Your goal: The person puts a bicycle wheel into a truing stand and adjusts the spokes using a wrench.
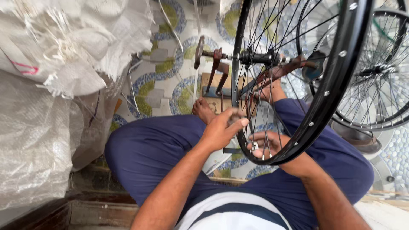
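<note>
A black bicycle wheel rim with thin spokes stands upright on a rusty stand, its hub on an axle. My left hand pinches the rim's near edge from the left, fingers closed on it. My right hand is inside the wheel at the lowest part of the rim, holding a small metal tool against a spoke end. I sit cross-legged in dark blue trousers, bare feet under the wheel.
White woven sacks pile up at the left. More spoked wheels lean at the right. The floor has patterned blue, green and white tiles. A wooden ledge runs at the lower left.
</note>
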